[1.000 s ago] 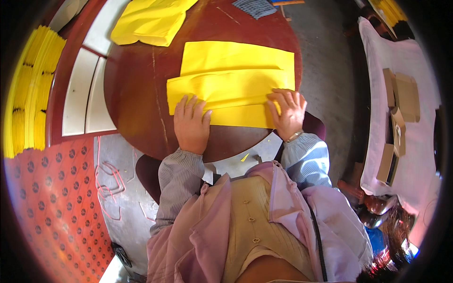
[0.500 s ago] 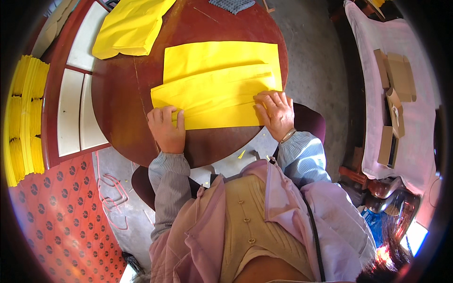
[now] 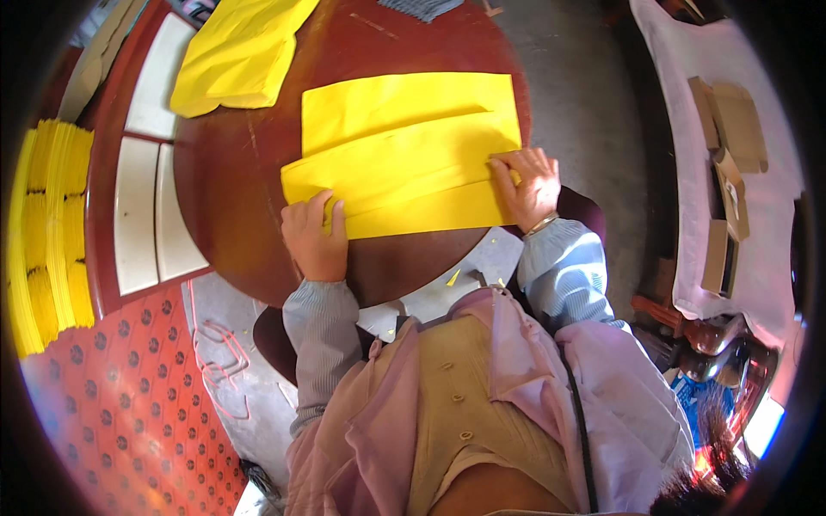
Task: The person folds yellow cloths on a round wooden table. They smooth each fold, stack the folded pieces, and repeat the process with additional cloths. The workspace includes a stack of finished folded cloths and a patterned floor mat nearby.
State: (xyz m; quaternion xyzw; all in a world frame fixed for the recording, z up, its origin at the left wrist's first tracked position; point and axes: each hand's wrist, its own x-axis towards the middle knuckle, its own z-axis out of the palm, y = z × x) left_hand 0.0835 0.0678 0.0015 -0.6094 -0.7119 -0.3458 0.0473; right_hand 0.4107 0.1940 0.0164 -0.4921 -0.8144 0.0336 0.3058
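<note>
Two bare hands are at the near corners of a folded yellow sheet (image 3: 409, 163). The left hand (image 3: 317, 242) is at the near left corner, its thumb apart from the forefinger, with yellow material showing between them; I cannot tell whether the fingers are clamped on it. The right hand (image 3: 531, 191) is at the right edge, thumb and forefinger bent close to each other against the sheet; whether they pinch it is also unclear.

The sheet lies flat toward the near side of a round, red-brown counter (image 3: 232, 189). A broad band of it slants across the middle, its left end jutting past the far part, and a crease runs along the near part.

A thin bracelet (image 3: 542, 224) circles the right wrist, just above a striped sleeve (image 3: 564, 267).

Farther out, a yellow bundle (image 3: 245, 60) sits at the far left of the counter, and a grey textured cloth (image 3: 422, 7) at its far edge. To the left are white panels (image 3: 138, 215) in a red frame, then a tall yellow stack (image 3: 52, 241). Near left, a red patterned covering (image 3: 138, 404) spreads beside pink loops of cord (image 3: 222, 353). At the right, open cardboard boxes (image 3: 740, 129) lie on a pale pink cloth (image 3: 688, 64).
</note>
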